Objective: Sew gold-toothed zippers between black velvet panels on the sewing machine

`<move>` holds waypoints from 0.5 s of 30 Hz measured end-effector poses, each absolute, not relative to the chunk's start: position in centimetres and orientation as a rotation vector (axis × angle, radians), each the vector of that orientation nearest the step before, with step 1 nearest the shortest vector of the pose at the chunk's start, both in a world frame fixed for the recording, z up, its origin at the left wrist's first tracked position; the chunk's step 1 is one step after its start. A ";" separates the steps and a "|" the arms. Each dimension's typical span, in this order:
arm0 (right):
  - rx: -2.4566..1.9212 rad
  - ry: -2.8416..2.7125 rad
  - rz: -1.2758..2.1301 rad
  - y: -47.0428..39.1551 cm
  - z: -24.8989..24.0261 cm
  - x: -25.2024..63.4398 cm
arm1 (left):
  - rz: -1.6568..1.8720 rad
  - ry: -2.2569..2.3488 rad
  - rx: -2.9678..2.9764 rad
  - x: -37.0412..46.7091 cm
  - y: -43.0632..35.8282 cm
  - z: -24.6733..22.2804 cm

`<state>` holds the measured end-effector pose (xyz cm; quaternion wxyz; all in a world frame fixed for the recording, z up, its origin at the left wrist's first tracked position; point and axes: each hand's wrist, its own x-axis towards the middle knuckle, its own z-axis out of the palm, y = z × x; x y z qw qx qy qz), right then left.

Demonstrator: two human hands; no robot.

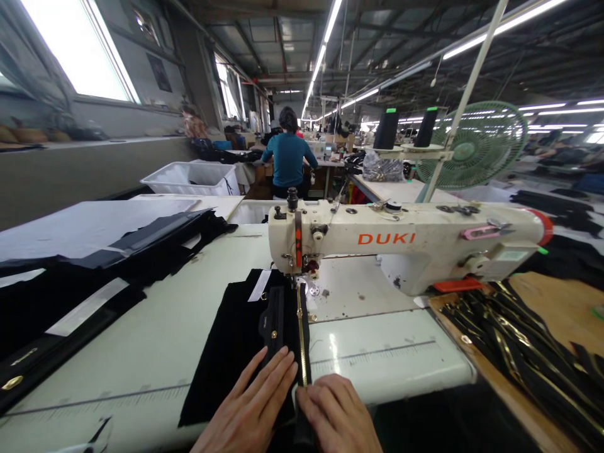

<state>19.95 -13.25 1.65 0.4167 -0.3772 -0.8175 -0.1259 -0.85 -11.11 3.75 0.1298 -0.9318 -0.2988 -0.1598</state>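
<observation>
A black fabric panel with a white label and a zipped pocket lies on the sewing machine table. Along its right edge runs a black zipper tape with gold teeth, its far end under the needle area of the sewing machine. My left hand rests flat on the panel with fingers stretched forward. Near the table's front edge, my right hand has its fingers curled with thumb and forefinger pinching the near end of the zipper.
Stacked black panels lie at left. Gold-toothed zippers are heaped on a brown board at right. Thread cones and a green fan stand behind the machine. A white bin and a seated person are ahead.
</observation>
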 end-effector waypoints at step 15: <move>-0.909 -1.923 -0.608 -11.7 -0.6 18.5 | -0.663 -0.850 -2.958 -1.6 -8.2 2.4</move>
